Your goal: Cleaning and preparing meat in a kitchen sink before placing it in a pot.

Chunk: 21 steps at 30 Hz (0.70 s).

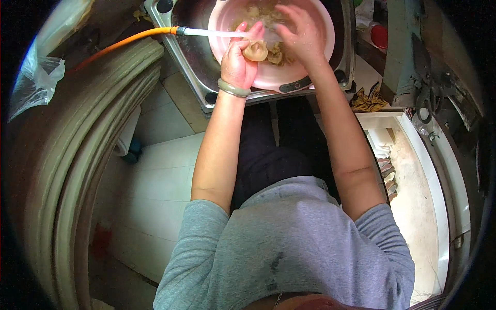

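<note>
Over a pink basin (320, 46) in a metal sink, the left hand (238, 62) grips a pale food piece (256, 51) under a hose; the right hand (302, 33) hovers open above it. Seemingly mid-rinse; turning the piece comes next.

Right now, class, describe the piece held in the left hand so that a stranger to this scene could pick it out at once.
Start at the metal sink at the top of the view, then the pink basin sitting in it. Over the basin's near left part, the left hand, with a pale green bangle on its wrist, grips a tan, rounded lump. Unlike the similar pieces lying in the basin, it is lifted in the fingers.
</note>
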Available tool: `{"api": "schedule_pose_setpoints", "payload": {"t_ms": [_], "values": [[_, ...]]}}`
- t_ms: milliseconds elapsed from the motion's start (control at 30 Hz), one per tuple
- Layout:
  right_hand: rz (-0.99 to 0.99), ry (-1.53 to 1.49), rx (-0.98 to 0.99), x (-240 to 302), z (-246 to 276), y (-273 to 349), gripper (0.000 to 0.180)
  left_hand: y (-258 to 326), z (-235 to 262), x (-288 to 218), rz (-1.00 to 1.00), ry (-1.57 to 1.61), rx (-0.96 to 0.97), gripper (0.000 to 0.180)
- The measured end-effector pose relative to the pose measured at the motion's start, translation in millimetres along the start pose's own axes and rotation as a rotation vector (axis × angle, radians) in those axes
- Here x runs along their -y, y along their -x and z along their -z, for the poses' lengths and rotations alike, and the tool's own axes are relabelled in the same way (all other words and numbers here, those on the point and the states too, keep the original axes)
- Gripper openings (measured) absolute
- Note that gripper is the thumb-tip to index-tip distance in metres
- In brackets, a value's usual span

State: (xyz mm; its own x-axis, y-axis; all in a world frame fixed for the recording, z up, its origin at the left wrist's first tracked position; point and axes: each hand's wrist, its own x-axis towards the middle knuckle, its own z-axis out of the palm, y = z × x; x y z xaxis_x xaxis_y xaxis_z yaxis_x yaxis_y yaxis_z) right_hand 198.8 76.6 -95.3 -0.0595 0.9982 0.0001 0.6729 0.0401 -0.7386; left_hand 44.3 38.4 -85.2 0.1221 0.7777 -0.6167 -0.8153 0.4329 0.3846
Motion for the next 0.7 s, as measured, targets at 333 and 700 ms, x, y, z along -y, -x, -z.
{"api": "schedule_pose_setpoints", "payload": {"t_ms": [333,700], "values": [[-0.483,-0.627,0.097,20.3,-2.2,29.4,0.023,0.3,-0.1,-7.4,0.113,0.02,-0.041,0.059],[-0.701,-0.974,0.115,15.3,16.7,16.1,0.017,-3.3,-10.6,1.4,0.07,-0.419,-0.068,0.026]]}}
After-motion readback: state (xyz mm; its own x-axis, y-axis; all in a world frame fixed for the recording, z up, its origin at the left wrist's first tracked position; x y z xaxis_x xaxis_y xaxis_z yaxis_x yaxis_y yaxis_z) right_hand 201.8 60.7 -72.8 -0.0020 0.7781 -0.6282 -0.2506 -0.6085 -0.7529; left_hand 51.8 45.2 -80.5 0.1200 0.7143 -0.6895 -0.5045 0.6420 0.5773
